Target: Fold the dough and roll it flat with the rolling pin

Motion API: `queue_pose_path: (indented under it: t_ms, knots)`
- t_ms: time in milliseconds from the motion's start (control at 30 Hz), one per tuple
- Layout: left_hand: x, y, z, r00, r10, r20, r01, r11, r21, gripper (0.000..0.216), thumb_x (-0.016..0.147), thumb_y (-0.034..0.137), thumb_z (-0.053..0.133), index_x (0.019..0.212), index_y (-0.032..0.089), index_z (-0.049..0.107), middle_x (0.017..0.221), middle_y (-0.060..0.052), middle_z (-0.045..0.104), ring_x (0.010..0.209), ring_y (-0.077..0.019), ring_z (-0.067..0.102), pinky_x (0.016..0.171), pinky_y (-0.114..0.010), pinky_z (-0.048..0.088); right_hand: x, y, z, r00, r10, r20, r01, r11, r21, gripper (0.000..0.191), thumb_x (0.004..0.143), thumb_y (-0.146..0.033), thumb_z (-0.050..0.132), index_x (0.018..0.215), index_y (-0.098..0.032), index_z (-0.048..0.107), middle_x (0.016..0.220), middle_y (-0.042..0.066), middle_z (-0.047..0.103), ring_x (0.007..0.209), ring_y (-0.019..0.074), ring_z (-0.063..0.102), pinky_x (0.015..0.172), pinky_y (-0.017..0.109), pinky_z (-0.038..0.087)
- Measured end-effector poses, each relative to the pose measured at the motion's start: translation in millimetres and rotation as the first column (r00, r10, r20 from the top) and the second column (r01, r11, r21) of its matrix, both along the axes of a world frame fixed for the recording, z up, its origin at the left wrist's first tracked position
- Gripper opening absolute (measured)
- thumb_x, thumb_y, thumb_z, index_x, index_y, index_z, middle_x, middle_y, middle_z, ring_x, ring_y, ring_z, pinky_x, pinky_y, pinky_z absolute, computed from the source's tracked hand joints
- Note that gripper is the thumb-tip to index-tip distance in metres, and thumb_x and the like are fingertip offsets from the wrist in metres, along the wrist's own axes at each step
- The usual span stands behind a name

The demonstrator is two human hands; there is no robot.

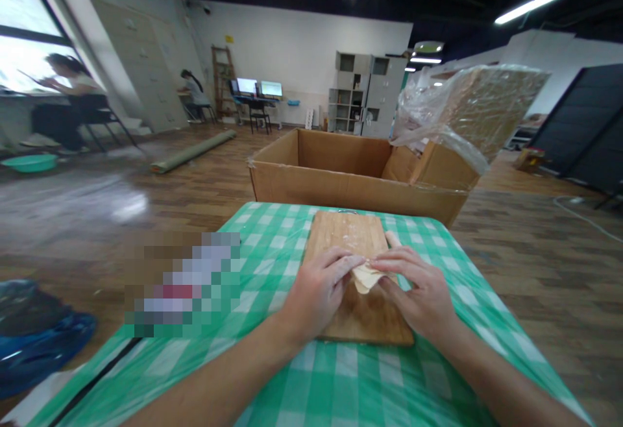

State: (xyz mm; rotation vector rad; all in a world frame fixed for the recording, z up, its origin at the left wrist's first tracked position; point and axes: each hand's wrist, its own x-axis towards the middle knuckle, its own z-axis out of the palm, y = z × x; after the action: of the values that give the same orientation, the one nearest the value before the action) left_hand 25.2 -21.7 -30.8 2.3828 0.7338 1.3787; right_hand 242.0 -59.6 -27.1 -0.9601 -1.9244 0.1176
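Note:
A pale, floppy piece of dough (366, 278) hangs between my two hands, just above a wooden cutting board (365, 326). My left hand (324, 284) pinches its left edge with thumb and fingers. From the other side my right hand (418, 287) grips the dough's right part, its fingers bent over the top. White flour dusts my fingers and the far half of the board. Beside the board's right edge, partly covered by my right hand, lies the end of a pale wooden stick (392, 239), perhaps a rolling pin.
A green checked cloth (272, 245) covers the table. Some blurred-out object (189, 281) lies at the table's left, with a black cable (97, 378). Beyond the far edge stands a large open cardboard box (311, 180). Two people sit farther back at left.

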Motion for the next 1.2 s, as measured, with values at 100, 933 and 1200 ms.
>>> queue_pose_path:
  t_ms: [100,933,1200]
  knots:
    - [-1,0,2.6,1.0,-0.026,0.013,0.026,0.999,-0.047,0.031,0.091,0.006,0.056,0.115,0.02,0.071,0.112,-0.006,0.074,0.104,-0.0177,0.069,0.095,-0.031,0.055,0,-1,1.3,0.999,-0.049,0.0,0.049,0.991,0.122,0.025,0.095,-0.017,0.065,0.113,-0.031,0.075,0.105,0.003,0.076,0.096,0.0217,0.069,0.097,0.046,0.049]
    - [19,3,-11.6,0.919,-0.151,0.364,0.386,0.534,-0.753,0.041,0.087,0.055,0.07,0.097,0.016,0.075,0.09,-0.005,0.072,0.084,-0.0182,0.063,0.074,-0.027,0.048,0,5,2.7,0.952,-0.023,-0.306,-0.115,0.897,-0.426,0.018,0.087,-0.044,0.076,0.087,-0.026,0.074,0.121,0.006,0.071,0.135,0.0309,0.051,0.121,0.056,0.025]
    - [19,1,-13.4,0.909,-0.15,0.389,0.41,0.485,-0.772,0.047,0.089,0.061,0.065,0.087,0.014,0.072,0.082,-0.004,0.067,0.078,-0.0171,0.062,0.066,-0.026,0.049,-1,7,-4.8,0.929,-0.132,-0.345,-0.054,0.875,-0.48,0.022,0.086,-0.048,0.076,0.087,-0.027,0.075,0.09,0.007,0.077,0.142,0.0343,0.045,0.11,0.054,0.04]
